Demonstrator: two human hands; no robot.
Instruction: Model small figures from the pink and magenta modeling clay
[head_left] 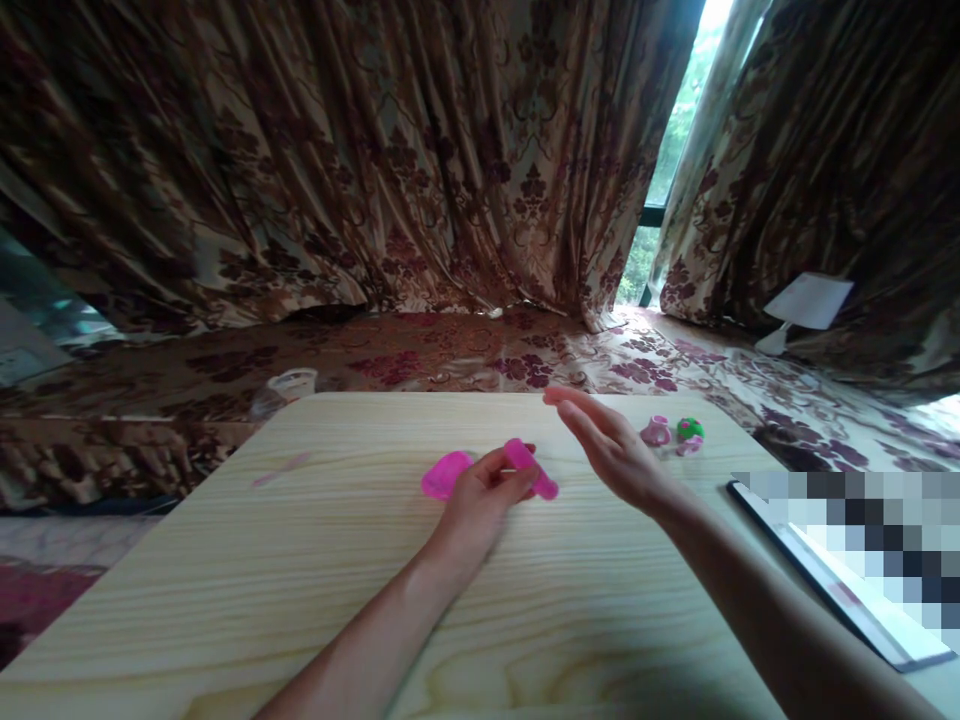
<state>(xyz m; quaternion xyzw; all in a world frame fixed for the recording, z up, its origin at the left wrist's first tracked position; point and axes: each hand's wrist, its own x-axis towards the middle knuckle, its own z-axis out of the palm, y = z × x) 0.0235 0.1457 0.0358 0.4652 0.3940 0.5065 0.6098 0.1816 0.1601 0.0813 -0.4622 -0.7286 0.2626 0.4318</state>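
My left hand [487, 490] pinches a bright pink bent strip [541, 480] that looks like modelling clay, above the middle of the table. Just behind that hand, a flat pink clay lump [444, 475] lies on the wooden tabletop, partly hidden by the fingers. My right hand [611, 450] is raised to the right of the strip, fingers stretched out and apart from it, with nothing held. Beyond the right hand sit a small pink clay piece [657, 431], a green ball with pink spots [690, 429] and another small pink piece [689, 447].
A pale, see-through pink stick [280, 470] lies at the table's left. A clear tub [291, 385] stands by the far left corner. Along the right edge rests a dark-rimmed tablet [832, 590], partly pixelated. A white lamp [808, 302] stands beyond, near patterned curtains [450, 150].
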